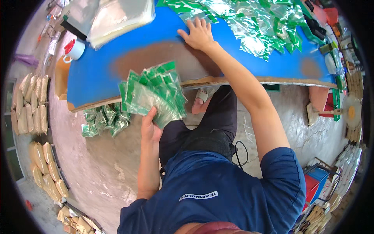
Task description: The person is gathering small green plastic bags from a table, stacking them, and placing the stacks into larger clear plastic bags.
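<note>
Fanned out in my left hand (pixel 150 126) is a bunch of green and clear plastic packets (pixel 156 91), gripped at the lower edge just off the table's front rim. My right arm stretches across the blue table (pixel 97 74). At its end my right hand (pixel 199 34) lies with fingers spread, the fingertips on a single clear and green packet (pixel 198 16) near the far side. A big loose pile of similar green and clear packets (pixel 253 29) covers the back right of the table, beside that hand.
A stack of clear plastic sheets or bags (pixel 120 19) lies at the back left, near a white mug (pixel 74 50) with a red lid. More green packets (pixel 106 120) sit below the table's front edge. Filled tan sacks (pixel 33 103) are stacked at left; a fan (pixel 351 113) stands at right.
</note>
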`<state>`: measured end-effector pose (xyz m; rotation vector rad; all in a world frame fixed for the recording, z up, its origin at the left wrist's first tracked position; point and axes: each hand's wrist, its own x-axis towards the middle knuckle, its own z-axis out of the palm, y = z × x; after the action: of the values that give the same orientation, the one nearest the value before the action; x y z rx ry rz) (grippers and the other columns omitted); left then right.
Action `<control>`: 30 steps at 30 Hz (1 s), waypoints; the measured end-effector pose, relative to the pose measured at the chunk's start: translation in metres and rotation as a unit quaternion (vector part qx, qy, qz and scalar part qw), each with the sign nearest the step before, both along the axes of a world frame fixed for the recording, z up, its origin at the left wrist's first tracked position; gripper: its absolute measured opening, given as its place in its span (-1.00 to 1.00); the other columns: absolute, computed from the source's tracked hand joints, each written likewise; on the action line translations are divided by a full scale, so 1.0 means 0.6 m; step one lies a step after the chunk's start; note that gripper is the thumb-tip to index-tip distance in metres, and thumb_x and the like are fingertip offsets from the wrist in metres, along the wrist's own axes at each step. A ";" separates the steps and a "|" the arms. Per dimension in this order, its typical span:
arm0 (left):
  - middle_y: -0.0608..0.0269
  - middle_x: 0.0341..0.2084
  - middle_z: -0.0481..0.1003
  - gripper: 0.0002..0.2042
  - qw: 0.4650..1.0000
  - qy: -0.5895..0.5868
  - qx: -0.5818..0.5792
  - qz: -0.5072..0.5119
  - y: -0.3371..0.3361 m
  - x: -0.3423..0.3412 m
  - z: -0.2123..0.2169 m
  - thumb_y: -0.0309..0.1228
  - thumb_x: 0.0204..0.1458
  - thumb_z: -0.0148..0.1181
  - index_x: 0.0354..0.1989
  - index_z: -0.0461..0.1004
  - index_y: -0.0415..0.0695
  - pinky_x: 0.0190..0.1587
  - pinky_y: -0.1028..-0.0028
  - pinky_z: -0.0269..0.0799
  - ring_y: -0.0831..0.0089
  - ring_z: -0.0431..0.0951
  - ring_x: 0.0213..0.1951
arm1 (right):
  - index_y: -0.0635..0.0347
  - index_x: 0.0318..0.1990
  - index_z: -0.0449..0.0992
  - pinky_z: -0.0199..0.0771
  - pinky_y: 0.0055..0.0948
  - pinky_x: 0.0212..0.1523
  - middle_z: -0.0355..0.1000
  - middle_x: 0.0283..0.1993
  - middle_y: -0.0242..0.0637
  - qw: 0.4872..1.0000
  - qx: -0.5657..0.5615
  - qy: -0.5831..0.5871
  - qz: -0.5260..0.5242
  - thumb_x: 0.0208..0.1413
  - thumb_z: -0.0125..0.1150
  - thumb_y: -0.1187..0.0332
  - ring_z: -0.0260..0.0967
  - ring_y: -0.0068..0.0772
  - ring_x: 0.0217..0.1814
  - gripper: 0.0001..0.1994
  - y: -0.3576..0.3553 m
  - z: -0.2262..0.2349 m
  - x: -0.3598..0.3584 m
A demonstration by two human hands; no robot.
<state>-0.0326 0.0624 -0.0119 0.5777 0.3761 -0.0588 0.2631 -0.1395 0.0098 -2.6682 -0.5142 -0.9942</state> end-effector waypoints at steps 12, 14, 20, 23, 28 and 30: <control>0.09 0.21 0.39 -0.44 0.999 0.030 -0.005 -0.018 -0.032 0.012 -0.002 -0.53 0.17 0.19 0.35 0.19 -0.24 0.33 0.11 0.32 0.17 0.42 0.22 | 0.23 0.02 0.55 0.45 -0.12 0.10 0.50 0.04 0.07 0.951 0.269 0.132 0.075 0.30 0.09 0.06 0.43 0.15 0.11 -0.59 -0.121 0.066 -0.083; 0.09 0.22 0.38 -0.43 0.998 0.042 -0.013 -0.054 -0.053 0.019 -0.005 -0.52 0.16 0.21 0.36 0.19 -0.24 0.34 0.09 0.29 0.17 0.41 0.23 | 0.28 0.18 0.42 0.06 0.31 0.35 0.34 0.20 0.28 0.978 0.068 0.043 -0.192 0.24 0.04 -0.17 0.19 0.30 0.35 -0.35 -0.216 0.017 -0.009; 0.08 0.25 0.35 -0.41 0.998 -0.001 -0.030 -0.050 -0.028 0.002 -0.017 -0.55 0.14 0.20 0.37 0.18 -0.21 0.37 0.06 0.24 0.13 0.37 0.27 | 0.27 0.14 0.44 0.14 0.17 0.33 0.37 0.21 0.13 0.969 0.009 0.167 0.182 0.30 0.02 -0.03 0.26 0.21 0.30 -0.47 -0.133 0.015 -0.191; 0.07 0.25 0.37 -0.44 0.995 -0.013 -0.053 -0.083 -0.028 0.015 -0.015 -0.58 0.15 0.19 0.35 0.21 -0.21 0.39 0.03 0.21 0.12 0.36 0.27 | 0.29 0.01 0.47 0.38 -0.10 0.16 0.47 0.02 0.10 0.835 0.129 0.388 0.370 0.31 0.07 0.17 0.41 0.17 0.11 -0.65 -0.120 0.083 -0.257; 0.14 0.18 0.42 -0.45 0.996 0.018 -0.030 -0.080 -0.036 0.025 -0.027 -0.56 0.11 0.26 0.30 0.28 -0.22 0.34 0.10 0.31 0.21 0.42 0.23 | 0.31 0.15 0.45 0.27 0.06 0.24 0.40 0.15 0.25 0.971 0.001 0.127 -0.205 0.26 0.08 -0.09 0.31 0.29 0.23 -0.40 -0.220 0.037 -0.168; 0.14 0.18 0.42 -0.45 0.996 0.016 -0.036 -0.086 -0.031 0.026 -0.037 -0.56 0.10 0.27 0.30 0.27 -0.21 0.34 0.10 0.32 0.21 0.43 0.22 | 0.36 0.07 0.45 0.22 0.06 0.26 0.37 0.14 0.25 0.977 -0.031 0.125 -0.173 0.25 0.10 -0.06 0.28 0.27 0.24 -0.43 -0.221 0.020 -0.183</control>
<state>-0.0167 0.0435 -0.0339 0.5383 0.3525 -0.2463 0.1536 -0.2723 0.0219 -2.9444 -0.0280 -0.7127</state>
